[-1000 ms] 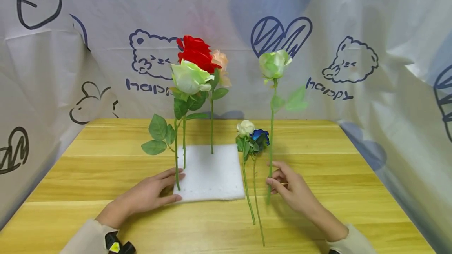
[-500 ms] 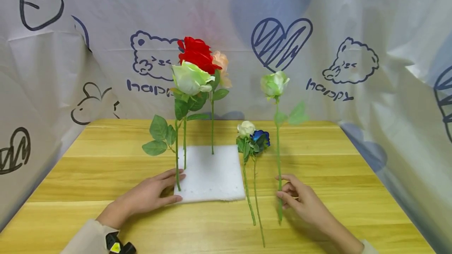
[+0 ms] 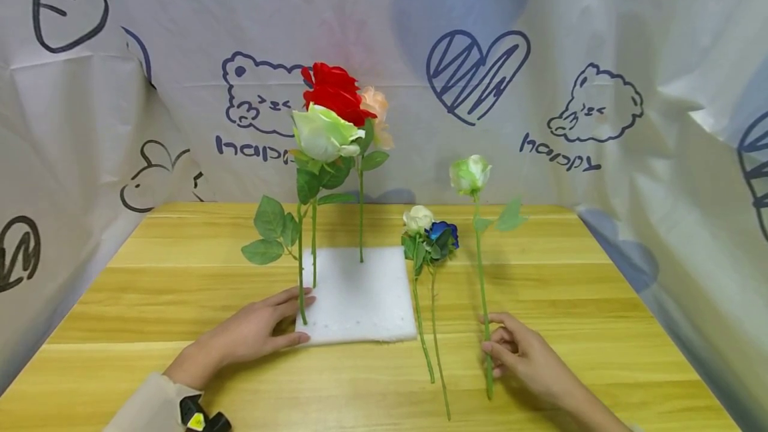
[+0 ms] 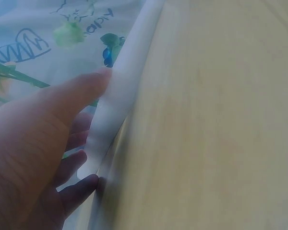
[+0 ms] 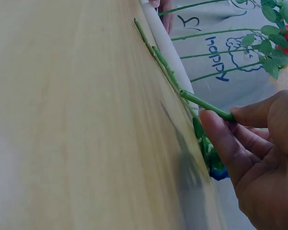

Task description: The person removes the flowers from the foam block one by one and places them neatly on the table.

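Note:
In the head view my right hand (image 3: pixel 522 355) pinches the lower stem of a pale green rose (image 3: pixel 471 175) between thumb and fingers. The rose stands nearly upright, bloom up, right of the foam block. Its cut stem end (image 5: pixel 201 101) sticks out past the fingertips in the right wrist view. My left hand (image 3: pixel 255 333) rests at the left side of a white foam block (image 3: pixel 366 312), fingers loosely extended, thumb at its front corner. Upright in the foam stand a red rose (image 3: pixel 336 93), a white-green rose (image 3: pixel 327 132) and a peach flower (image 3: pixel 375 112).
A cream rose (image 3: pixel 418 219) and a blue rose (image 3: pixel 443 235) lie on the wooden table (image 3: pixel 180 285) between the foam and my right hand, stems toward me. A white curtain (image 3: pixel 384 5) with drawings hangs behind the table and along both sides.
My right hand has moved toward me and to the right, lowering the pale green rose, whose bloom now sits below the drawn heart. The left hand and the foam have stayed put.

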